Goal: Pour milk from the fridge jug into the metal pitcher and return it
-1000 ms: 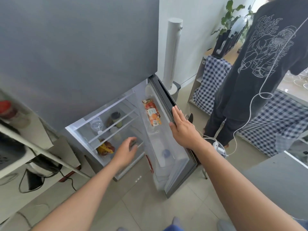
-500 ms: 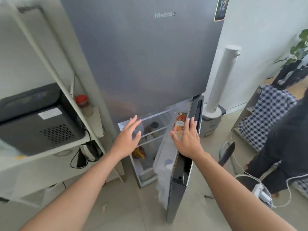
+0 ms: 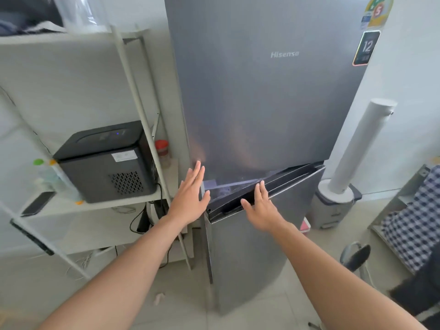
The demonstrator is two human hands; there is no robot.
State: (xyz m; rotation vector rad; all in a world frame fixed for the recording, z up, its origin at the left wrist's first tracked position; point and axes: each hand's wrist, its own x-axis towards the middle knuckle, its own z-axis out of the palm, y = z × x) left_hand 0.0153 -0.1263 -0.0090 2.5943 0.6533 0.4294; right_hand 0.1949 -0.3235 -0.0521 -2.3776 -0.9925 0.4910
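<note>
Pale floor tiles and a white wire shelf rack (image 3: 133,96) carrying a black boxy appliance (image 3: 104,160) flank the tall grey steel fridge (image 3: 266,91). Its lower grey door (image 3: 257,246) stands ajar. The right hand (image 3: 260,208) lies flat on that door's top edge, fingers spread, gripping nothing; the left hand (image 3: 190,196) hovers open just beside the fridge's left corner. Neither jug nor pitcher shows. I judge the door needs a firm push shut, though which step this belongs to is unclear.

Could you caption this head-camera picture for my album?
Right hand on the nearly shut lower fridge door, left hand open beside it.
</note>
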